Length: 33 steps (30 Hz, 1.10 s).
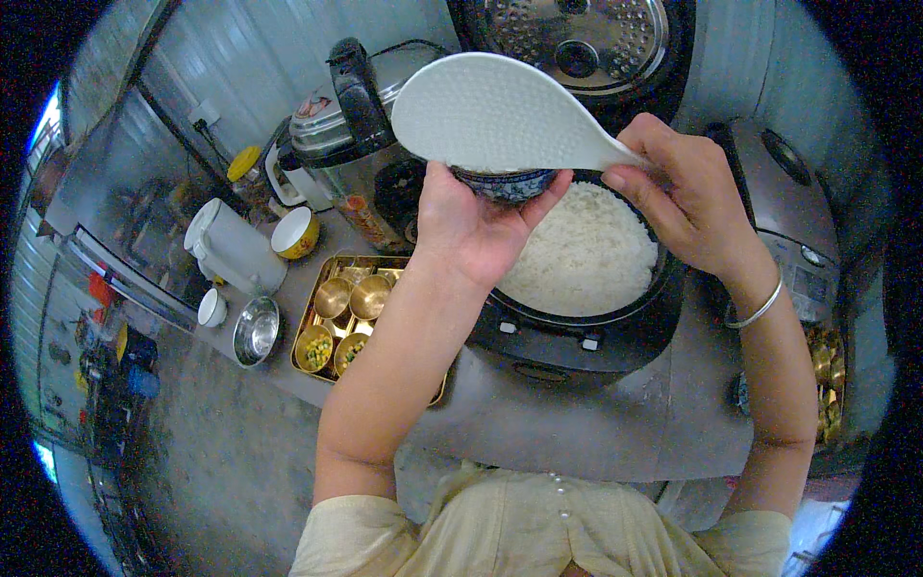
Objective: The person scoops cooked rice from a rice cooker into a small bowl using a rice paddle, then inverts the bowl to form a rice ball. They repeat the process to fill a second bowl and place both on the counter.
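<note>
In my right hand [685, 191] is the thin handle of a white rice paddle [497, 112], gripped between thumb and fingers. Its broad dimpled blade lies flat across the top of a blue-and-white patterned bowl [508, 185]. My left hand [476, 223] cups that bowl from below, thumb and fingers around its sides. The blade hides the bowl's mouth, so its contents cannot be seen. Below and behind both hands, cooked white rice [588, 252] fills the pot of a black rice cooker [570, 360], whose lid [577, 43] stands raised at the back.
Left of the cooker, a gold tray [297, 346] carries small gold bowls, two with chopped vegetables. Farther left are a steel bowl [257, 332], a white cup [212, 308], a yellow bowl [296, 234] and a white jug [234, 249]. A second cooker [786, 216] stands at the right.
</note>
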{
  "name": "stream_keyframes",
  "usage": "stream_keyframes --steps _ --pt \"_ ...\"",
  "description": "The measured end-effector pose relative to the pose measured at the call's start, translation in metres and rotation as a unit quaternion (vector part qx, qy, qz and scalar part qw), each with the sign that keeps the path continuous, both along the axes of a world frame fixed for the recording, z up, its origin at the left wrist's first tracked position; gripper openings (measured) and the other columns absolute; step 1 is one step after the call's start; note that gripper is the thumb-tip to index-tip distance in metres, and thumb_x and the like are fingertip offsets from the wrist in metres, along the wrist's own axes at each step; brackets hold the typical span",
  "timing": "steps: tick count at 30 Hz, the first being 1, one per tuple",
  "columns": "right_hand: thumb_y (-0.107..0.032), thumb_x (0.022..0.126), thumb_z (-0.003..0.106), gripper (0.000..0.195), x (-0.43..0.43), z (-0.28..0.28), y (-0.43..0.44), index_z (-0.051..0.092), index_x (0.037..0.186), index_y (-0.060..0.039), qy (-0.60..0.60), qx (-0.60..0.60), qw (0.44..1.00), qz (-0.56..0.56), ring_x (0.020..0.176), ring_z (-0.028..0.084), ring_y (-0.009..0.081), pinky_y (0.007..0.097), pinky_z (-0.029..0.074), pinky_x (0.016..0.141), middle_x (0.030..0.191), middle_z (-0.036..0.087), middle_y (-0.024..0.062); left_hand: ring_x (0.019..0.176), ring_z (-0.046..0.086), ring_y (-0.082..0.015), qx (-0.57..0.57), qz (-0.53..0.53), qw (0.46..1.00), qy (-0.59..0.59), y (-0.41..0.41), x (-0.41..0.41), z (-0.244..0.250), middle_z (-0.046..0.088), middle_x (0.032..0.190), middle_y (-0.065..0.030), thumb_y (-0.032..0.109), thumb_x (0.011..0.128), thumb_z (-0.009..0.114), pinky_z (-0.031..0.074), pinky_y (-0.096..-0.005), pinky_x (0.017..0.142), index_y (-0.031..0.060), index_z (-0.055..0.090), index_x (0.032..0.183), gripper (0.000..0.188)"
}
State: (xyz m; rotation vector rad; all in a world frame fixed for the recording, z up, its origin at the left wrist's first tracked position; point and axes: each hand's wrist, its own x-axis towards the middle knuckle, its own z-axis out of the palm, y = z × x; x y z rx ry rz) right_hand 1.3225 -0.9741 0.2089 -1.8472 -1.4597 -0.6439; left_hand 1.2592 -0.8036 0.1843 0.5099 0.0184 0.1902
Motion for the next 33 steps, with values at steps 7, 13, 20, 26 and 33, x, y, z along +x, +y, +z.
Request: stream_keyframes --steps 7,13,20,26,33 --pt "-0.019 0.076 0.057 0.016 0.0 0.001 -0.003 0.047 0.075 -0.0077 0.004 -0.027 1.0 -0.013 0.053 0.052 0.0302 0.035 0.039 0.046 0.057 0.049 0.0113 0.101 0.046 -0.0291 0.003 -0.03 0.999 -0.03 0.002 0.0 -0.001 0.046 0.11 -0.0122 0.034 0.086 0.032 0.044 -0.0464 0.082 0.0078 0.044 0.11 0.038" --pt "-0.02 0.076 0.057 0.016 -0.002 0.001 0.0 0.048 0.077 -0.0079 -0.028 -0.031 0.999 -0.025 0.056 0.053 0.0317 0.0361 0.04 0.047 0.059 0.05 0.0119 0.1 0.046 -0.0301 0.006 -0.003 1.0 -0.007 0.0 -0.001 0.003 0.046 0.111 -0.0129 0.035 0.085 0.032 0.043 -0.0472 0.083 0.0102 0.044 0.112 0.038" --pt "-0.017 0.077 0.055 0.015 -0.008 -0.004 -0.023 0.047 0.084 -0.006 0.229 0.132 0.963 -0.055 0.048 0.046 0.0126 0.0256 0.035 0.044 0.055 0.047 0.0008 0.105 0.04 -0.0425 -0.06 -0.079 0.995 0.004 0.016 -0.003 -0.007 0.04 0.117 -0.0206 0.035 0.082 0.036 0.048 -0.0469 0.073 0.0093 0.042 0.116 0.042" --pt "-0.013 0.079 0.048 0.031 -0.03 -0.028 -0.046 0.038 0.108 -0.006 0.504 0.197 0.841 0.004 0.048 0.034 0.0023 0.016 0.026 0.039 0.064 0.039 -0.0038 0.107 0.038 -0.0369 -0.107 -0.121 0.986 0.03 0.029 -0.017 -0.007 0.04 0.115 -0.0199 0.042 0.077 0.043 0.05 -0.0498 0.067 0.0093 0.042 0.114 0.05" --pt "-0.009 0.084 0.039 0.049 -0.065 -0.041 -0.027 0.022 0.129 -0.0049 0.65 0.17 0.729 0.132 0.045 0.035 0.0053 0.0177 0.028 0.04 0.066 0.041 -0.0003 0.107 0.042 -0.0372 -0.029 -0.12 0.992 0.033 0.024 -0.023 -0.01 0.042 0.115 -0.0205 0.043 0.08 0.036 0.051 -0.0452 0.069 0.007 0.04 0.118 0.053"
